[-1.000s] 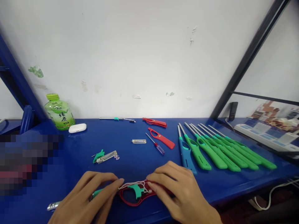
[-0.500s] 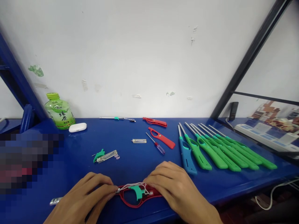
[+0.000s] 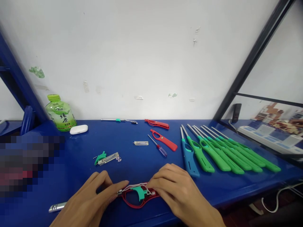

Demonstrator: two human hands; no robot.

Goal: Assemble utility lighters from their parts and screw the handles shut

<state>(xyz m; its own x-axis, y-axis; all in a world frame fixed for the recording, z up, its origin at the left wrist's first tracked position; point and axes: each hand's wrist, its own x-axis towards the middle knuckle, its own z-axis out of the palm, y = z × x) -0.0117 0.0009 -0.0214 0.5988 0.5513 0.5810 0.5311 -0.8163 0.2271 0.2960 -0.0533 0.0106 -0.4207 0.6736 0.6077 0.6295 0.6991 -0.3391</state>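
Observation:
A red lighter casing half (image 3: pixel 135 206) lies near the table's front edge, its inside facing up. Within it sit a green trigger (image 3: pixel 140 192) and thin white wires (image 3: pixel 136 185) along its upper edge. My left hand (image 3: pixel 94 197) grips the casing's narrow left end, one finger stretched over the wires. Out to the left of that hand pokes a metal tube end (image 3: pixel 57 207); the middle of the tube is hidden. My right hand (image 3: pixel 178 192) closes around the casing's handle end, with fingertips at the wires; most of the handle is covered.
Beyond the hands lie a green trigger with a clear fuel tank (image 3: pixel 108 158), another tank (image 3: pixel 141 143), a screwdriver (image 3: pixel 161 150), red casing halves (image 3: pixel 167 142) and a metal rod (image 3: pixel 111 119). Several green lighters (image 3: pixel 220 157) and a blue one (image 3: pixel 191 160) line the right. A bottle (image 3: pixel 62 115) stands back left.
My left hand has shifted slightly right, and one finger now stretches farther over the wires. More of the tube's end shows at left. My right hand stays on the handle.

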